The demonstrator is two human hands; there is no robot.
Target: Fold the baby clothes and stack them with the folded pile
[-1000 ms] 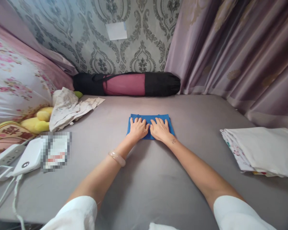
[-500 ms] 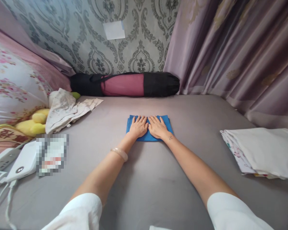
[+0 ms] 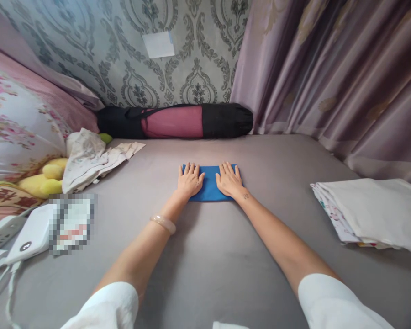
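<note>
A blue folded cloth (image 3: 210,183) lies flat on the grey bed sheet (image 3: 212,251), in the middle of the head view. On its left part rests my left hand (image 3: 191,179), palm down with the fingers stretched forward. My right hand (image 3: 229,179) lies the same way on the right part of the cloth. Between the two thumbs a strip of blue fabric shows. Neither hand grips anything. The cloth under both palms is hidden.
At the back lies a black and maroon roll bag (image 3: 173,122). Folded white fabric (image 3: 373,210) is on the right. To the left are a crumpled pale cloth (image 3: 96,157), a yellow plush toy (image 3: 48,178), a white power bank (image 3: 32,233) with cables and a floral pillow (image 3: 17,123).
My hands have slid apart from the middle of the blue cloth towards its left and right sides. The cloth looks flatter at its edges. The view has shifted slightly.
</note>
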